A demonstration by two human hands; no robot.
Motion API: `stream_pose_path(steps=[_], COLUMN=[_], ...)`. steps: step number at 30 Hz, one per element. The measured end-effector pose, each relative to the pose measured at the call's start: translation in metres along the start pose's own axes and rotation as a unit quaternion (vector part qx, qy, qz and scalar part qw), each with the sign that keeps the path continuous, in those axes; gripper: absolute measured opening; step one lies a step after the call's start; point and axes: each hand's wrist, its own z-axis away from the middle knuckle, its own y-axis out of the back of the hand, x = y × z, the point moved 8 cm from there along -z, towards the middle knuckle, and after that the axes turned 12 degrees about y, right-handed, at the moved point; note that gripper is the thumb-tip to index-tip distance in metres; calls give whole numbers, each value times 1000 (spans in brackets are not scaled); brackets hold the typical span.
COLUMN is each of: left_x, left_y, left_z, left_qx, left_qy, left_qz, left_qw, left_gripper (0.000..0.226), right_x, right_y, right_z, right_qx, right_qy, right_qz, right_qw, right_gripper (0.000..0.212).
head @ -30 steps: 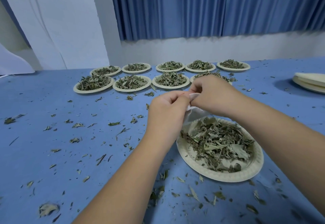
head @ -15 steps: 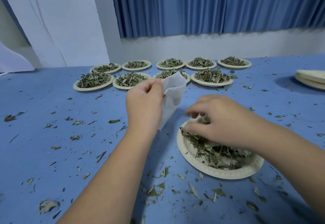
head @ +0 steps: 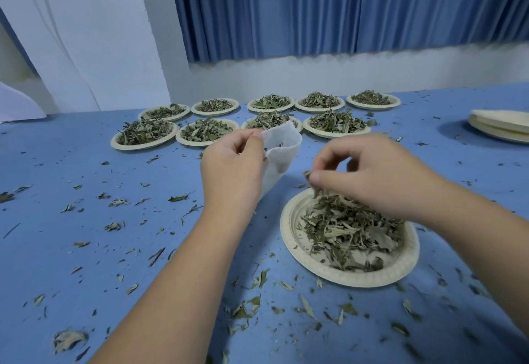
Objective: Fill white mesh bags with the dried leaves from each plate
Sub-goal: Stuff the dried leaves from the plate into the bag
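The white mesh bag (head: 282, 150) is pinched at its rim by the left hand (head: 232, 169) and held with its mouth gaping toward the right, probably so that leaves can be dropped straight in. A tuft of dried leaves (head: 316, 192) is gripped in the right hand (head: 372, 174) just above the near paper plate (head: 289, 237) — the hands are apart. More heaped plates (head: 134, 147) are lined up behind.

Thin white mesh cloth bag (head: 282, 152), matt embossed paper plate (head: 347, 276), brittle dried leaves (head: 347, 230), smooth matt blue tabletop (head: 71, 249).
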Motion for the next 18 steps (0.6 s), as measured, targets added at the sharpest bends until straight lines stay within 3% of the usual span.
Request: stream_pose_path(steps=[5,9,13,15,18], left_x=[6,6,4,3,4], left_y=[-1,-6,-11,-12,-12], left_z=[1,1,4,4,4], left_qx=[5,-1,-11,-13,-13], left_qy=[-63,-93,-111,-116,-121], left_qz=[-53,-96,-124,-131,-135], left_qw=[997,991,986,984,983], left_gripper=[25,29,27,25,23], right_x=[27,41,34,29,25], right_y=[16,3,3,4,-6], right_z=[19,30,27,30,39], right_qx=[-2,-84,-84,-105,-189], right_qy=[-93,-136,-79,-58,-55], right_qz=[-102,19,139,156,163], right_qw=[990,987,983,980,967], right_gripper=[9,13,10,28,78])
